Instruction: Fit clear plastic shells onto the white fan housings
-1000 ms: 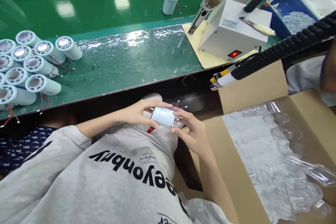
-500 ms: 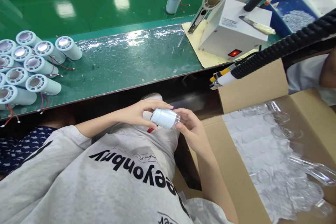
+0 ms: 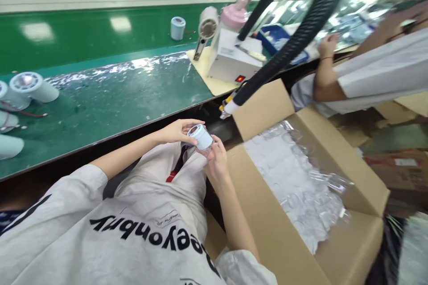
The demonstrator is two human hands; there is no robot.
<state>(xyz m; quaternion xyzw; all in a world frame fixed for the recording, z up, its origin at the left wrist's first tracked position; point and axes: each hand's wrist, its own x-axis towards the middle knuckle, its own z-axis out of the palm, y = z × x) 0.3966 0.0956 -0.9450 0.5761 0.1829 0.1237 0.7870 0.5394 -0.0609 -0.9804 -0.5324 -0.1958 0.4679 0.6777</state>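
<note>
Above my lap I hold a light-blue cylinder (image 3: 203,138), tilted so its round, ringed end points up and to the left. My left hand (image 3: 179,132) is closed on the upper end, with the thumb in front and the fingers behind. Around the lower end, where clear plastic shows, the fingers of my right hand (image 3: 217,156) are wrapped. Similar light-blue cylinders (image 3: 36,87) with thin red wires lie on the green bench at the left. Another blue cylinder (image 3: 178,28) stands upright farther back.
An open cardboard box (image 3: 267,213) at my right holds clear plastic pieces (image 3: 301,196). Over its far side hangs a black corrugated hose (image 3: 277,64). A white device (image 3: 230,60) with a lit red switch stands on the bench (image 3: 133,93). A co-worker's arm (image 3: 324,75) is at the right.
The view has swung right, bringing a co-worker into sight. The cylinder in my hands has tipped, and its ringed end now faces up. Both hands still hold it.
</note>
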